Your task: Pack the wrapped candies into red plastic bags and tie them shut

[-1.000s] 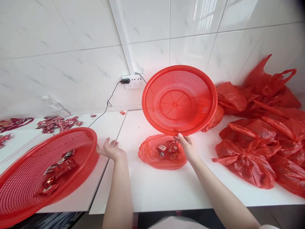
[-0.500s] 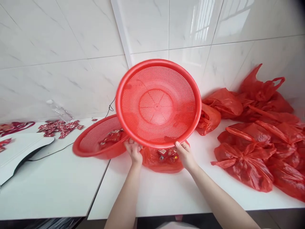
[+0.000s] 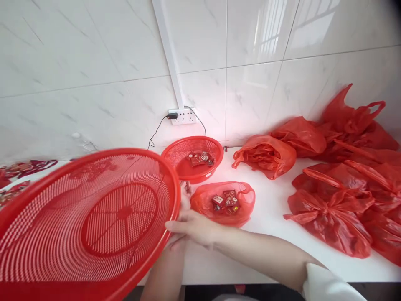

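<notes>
A big red plastic mesh basket (image 3: 125,211), tilted with its inside facing me, fills the lower left of the head view. My right hand (image 3: 196,225) reaches across my left forearm and grips the basket's right rim, thumb over the edge. Behind that rim, my left hand (image 3: 185,200) shows only in part; its fingers are mostly hidden and blurred. Just right of both hands, an open red plastic bag (image 3: 247,200) lies on the white table with several small red packets (image 3: 231,200) inside.
A smaller red basket (image 3: 184,173) holding packets stands by the wall, below a power strip (image 3: 188,119). Crumpled red bags (image 3: 267,154) and tied, filled red bags (image 3: 332,221) occupy the right side. More patterned red items (image 3: 28,169) lie at the far left.
The mesh basket has moved left and closer to me, out from above the open bag. The smaller basket and power strip have come into view; the tilted basket at left is now hidden.
</notes>
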A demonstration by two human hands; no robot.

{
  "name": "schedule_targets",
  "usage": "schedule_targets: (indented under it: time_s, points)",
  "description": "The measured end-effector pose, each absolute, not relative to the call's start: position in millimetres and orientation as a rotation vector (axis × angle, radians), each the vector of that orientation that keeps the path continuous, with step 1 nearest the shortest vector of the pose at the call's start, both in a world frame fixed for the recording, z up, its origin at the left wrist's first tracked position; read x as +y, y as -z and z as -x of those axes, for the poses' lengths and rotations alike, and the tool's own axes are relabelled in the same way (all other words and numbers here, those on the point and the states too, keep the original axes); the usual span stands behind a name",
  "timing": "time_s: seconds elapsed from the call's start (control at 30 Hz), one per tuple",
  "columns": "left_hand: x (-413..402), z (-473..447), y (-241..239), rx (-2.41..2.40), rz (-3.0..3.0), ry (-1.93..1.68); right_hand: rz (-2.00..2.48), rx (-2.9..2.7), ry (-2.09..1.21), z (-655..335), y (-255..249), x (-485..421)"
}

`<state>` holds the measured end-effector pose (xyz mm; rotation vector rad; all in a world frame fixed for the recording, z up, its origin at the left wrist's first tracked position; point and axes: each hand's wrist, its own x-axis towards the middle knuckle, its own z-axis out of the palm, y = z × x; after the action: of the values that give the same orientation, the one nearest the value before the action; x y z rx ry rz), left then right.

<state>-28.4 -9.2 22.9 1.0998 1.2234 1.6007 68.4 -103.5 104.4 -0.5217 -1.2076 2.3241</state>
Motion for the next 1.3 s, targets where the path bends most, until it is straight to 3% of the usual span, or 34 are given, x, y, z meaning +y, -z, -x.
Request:
schedule_targets:
  time_s: [0.2,0.4,0.57,0.67,0.83,1.0,1.13,1.3]
  points:
    - [0.1,30.7,-15.0,1.025,-0.896,-1.747,0.656,-1.123,-2.596,-7.2,-84.8,-111.3]
    - [4.0,29.9,-9.1,0.977,-0.824,-1.760,0.838,-1.189,-2.521,43.7,-78.5,-106.2]
    - [2.4,30.0,-10.9,1.164,-0.939,-1.705,0.727,-1.301,-2.483,58.9,-70.9,-98.2]
    - [2.1,33.1,-13.2,1.276,-1.002,-1.597,0.736,-1.592,-2.159,27.4,-74.4,-98.9]
    - [-7.8,48.7,-27.9,1.434,-1.254,-1.244,0.634,-2.083,-1.169,-83.8,-85.8,-94.6]
    - [-29.5,59.6,-48.5,1.948,-1.619,-0.530,1.683,-2.192,-0.200,-187.3,-63.4,-75.7]
    - [-47.1,54.1,-51.7,1.804,-1.608,-0.348,2.069,-2.164,-0.078,-223.4,-28.3,-70.0]
    - [-56.1,49.3,-68.4,1.865,-1.776,-0.553,1.831,-2.020,-0.324,-240.6,-25.7,-61.8]
